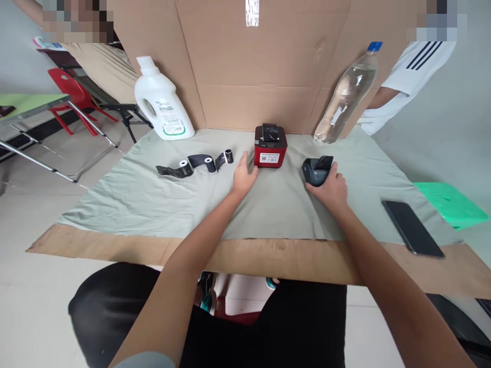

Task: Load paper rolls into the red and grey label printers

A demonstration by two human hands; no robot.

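A red label printer (pixel 270 148) with a black top stands near the middle of the cloth, a strip of black paper coming out of its top. My left hand (pixel 245 176) is beside its left side, fingers spread and holding nothing; whether the thumb touches the printer I cannot tell. My right hand (pixel 333 186) is closed around a small dark portable printer (pixel 314 173), thumb at its near side and fingers at its right. A black strip also sticks out of this printer. To the left lie three partly unrolled rolls of black paper (pixel 209 164).
A white detergent bottle (pixel 164 105) and a clear water bottle (pixel 347 97) stand at the back before a cardboard panel (pixel 261 66). A dark phone (pixel 412 227) lies at the right front. A green stool (pixel 450 202) is beyond the table's right edge. Two people are behind the panel.
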